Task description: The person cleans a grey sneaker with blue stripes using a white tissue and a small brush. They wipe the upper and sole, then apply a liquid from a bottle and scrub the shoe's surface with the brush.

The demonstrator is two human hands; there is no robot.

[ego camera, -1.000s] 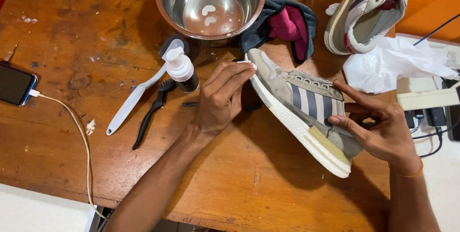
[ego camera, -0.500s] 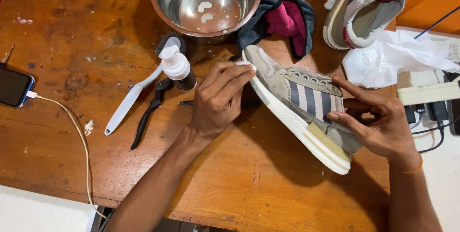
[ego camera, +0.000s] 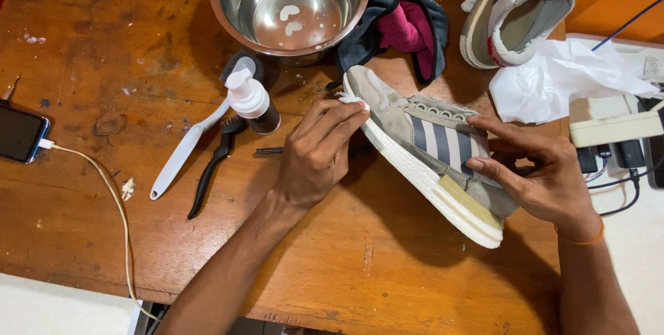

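Left hand (ego camera: 318, 155) reached up from the lower edge, forearm slanting up and right, wrist straight, back of hand up. Fingers (ego camera: 342, 115) extended together, tips pinched. Right hand (ego camera: 539, 179) came in from lower right, palm turned left, fingers spread and curled, thumb below, wrist bent slightly.

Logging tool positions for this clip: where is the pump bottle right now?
In the head view the pump bottle stands on the wooden table, left of centre, just below the steel bowl, beside the white brush and left of the left hand.
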